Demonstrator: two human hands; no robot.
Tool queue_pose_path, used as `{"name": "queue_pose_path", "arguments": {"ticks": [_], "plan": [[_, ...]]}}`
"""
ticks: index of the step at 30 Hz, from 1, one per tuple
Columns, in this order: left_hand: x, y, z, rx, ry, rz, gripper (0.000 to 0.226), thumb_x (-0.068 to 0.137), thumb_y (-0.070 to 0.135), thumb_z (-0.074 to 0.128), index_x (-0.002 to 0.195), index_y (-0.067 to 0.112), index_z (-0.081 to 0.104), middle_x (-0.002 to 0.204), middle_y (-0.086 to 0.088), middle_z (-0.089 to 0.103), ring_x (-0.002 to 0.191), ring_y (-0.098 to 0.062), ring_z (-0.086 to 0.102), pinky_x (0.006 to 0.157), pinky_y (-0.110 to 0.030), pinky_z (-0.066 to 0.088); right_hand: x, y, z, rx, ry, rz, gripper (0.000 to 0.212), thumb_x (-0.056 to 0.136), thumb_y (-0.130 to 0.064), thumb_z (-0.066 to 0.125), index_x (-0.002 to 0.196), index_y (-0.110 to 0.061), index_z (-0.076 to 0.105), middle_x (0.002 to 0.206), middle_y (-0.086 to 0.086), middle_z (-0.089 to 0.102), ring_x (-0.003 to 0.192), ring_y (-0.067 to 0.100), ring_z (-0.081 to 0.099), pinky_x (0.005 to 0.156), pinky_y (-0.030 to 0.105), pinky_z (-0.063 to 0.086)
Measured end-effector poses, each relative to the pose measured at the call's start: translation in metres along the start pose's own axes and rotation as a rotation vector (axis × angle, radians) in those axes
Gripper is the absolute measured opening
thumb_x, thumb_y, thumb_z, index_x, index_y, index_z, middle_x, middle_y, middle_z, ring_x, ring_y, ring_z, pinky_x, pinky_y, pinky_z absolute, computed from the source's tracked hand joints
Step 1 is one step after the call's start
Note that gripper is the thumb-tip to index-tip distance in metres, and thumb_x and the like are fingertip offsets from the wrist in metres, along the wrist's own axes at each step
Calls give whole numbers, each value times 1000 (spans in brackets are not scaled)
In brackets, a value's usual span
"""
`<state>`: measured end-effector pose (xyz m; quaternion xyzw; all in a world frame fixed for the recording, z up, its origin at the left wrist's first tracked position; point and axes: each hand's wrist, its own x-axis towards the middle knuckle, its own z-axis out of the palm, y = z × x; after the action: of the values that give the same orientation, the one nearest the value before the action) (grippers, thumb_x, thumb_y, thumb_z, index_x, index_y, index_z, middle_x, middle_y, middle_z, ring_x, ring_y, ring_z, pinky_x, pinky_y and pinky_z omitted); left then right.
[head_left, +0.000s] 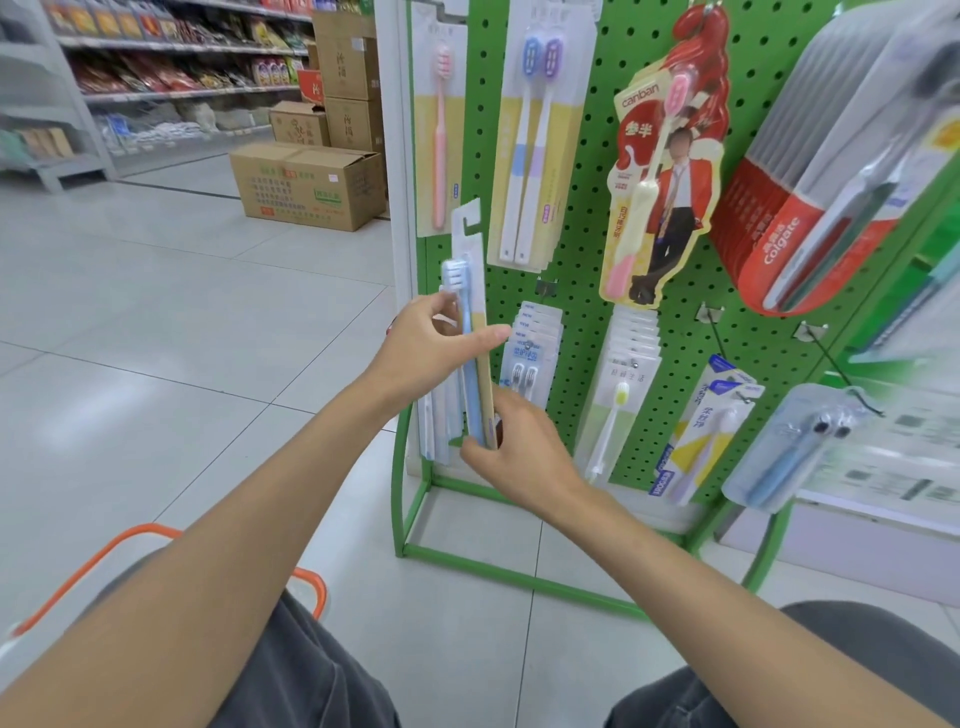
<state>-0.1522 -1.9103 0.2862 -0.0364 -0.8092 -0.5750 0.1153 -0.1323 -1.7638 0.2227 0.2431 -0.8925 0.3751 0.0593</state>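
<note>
The blue toothbrush pack (474, 280) was held upright, just in front of the lower left of the green pegboard rack (582, 156). The left hand (431, 353) pinched its middle; the right hand (519, 447) gripped its bottom edge. The step in hand appeared to be stocking the rack, so the next move would require aligning the pack's top hook slot with a peg. The rack stood on a tiled floor (182, 312) in a shop aisle, with cardboard boxes (306, 187) and stocked shelves (171, 67) behind.

— How does the toothbrush pack (474, 291) look?
— A narrow card with a hook slot on top; it shows a blue handle and white bristles.
— And its pose?
— Almost upright. The left hand (426, 353) pinches its middle, and the right hand (519, 452) holds its bottom.
</note>
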Motion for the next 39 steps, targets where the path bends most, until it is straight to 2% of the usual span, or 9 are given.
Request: {"name": "queue_pose_path", "arguments": {"ticks": [3,7,11,18,24,28,30,34,39], "plan": [[3,0,-3,-137,16,-39,45,84,26,70,127,17,58,113,-9,68,91,-12,68,71,-26,59,3,7,2,-47,-45,27,75,87,-32,62,151,-35,22,117,-6,50,79,10,47,76,36,50],[4,-1,-8,-287,16,-84,46,96,-3,51,136,19,52,110,0,72,90,-13,71,73,-31,60,6,7,-2,186,-66,100,104,73,-50,76,152,-38,9,128,-15,50,88,7,51,84,33,51],[3,-2,-10,-367,-66,-152,31,100,0,44,118,16,63,106,0,74,96,-19,70,73,-33,58,10,6,-6,192,-38,166,89,82,-30,76,149,-35,18,89,-9,62,73,9,61,67,29,49],[1,-1,-4,-387,-180,-237,39,99,1,33,121,18,60,119,-4,69,107,-23,66,83,-42,55,18,3,-19,219,23,171,75,82,-29,76,140,-33,29,98,-7,56,75,6,58,64,26,49],[1,-6,0,-254,-279,-270,46,96,1,31,131,17,56,125,-3,67,109,-26,66,87,-45,55,27,0,-36,377,117,181,63,84,-18,73,133,-29,36,107,-5,55,82,11,57,76,32,52],[-2,-7,0,-112,-338,-272,45,96,5,33,129,23,58,120,0,69,110,-24,65,94,-47,52,35,1,-48,422,225,167,28,90,-15,66,114,-24,54,104,-8,64,81,9,59,73,28,53],[-3,-7,1,-52,-365,-286,44,96,7,33,127,23,59,119,0,68,111,-24,64,96,-51,51,36,1,-53,442,261,177,9,96,-17,58,97,-12,65,95,5,71,73,10,58,63,24,50],[-3,-8,1,0,-391,-298,38,97,10,35,123,20,60,117,1,68,110,-23,63,100,-55,48,37,1,-56,547,300,236,48,103,-28,44,85,13,61,70,21,58,54,11,50,49,17,39],[-3,-9,2,-54,-427,-292,39,100,9,33,126,22,59,122,0,67,113,-23,62,100,-50,48,36,-1,-56,614,336,272,40,104,-30,43,86,3,57,62,11,54,41,11,48,41,19,36]]}}
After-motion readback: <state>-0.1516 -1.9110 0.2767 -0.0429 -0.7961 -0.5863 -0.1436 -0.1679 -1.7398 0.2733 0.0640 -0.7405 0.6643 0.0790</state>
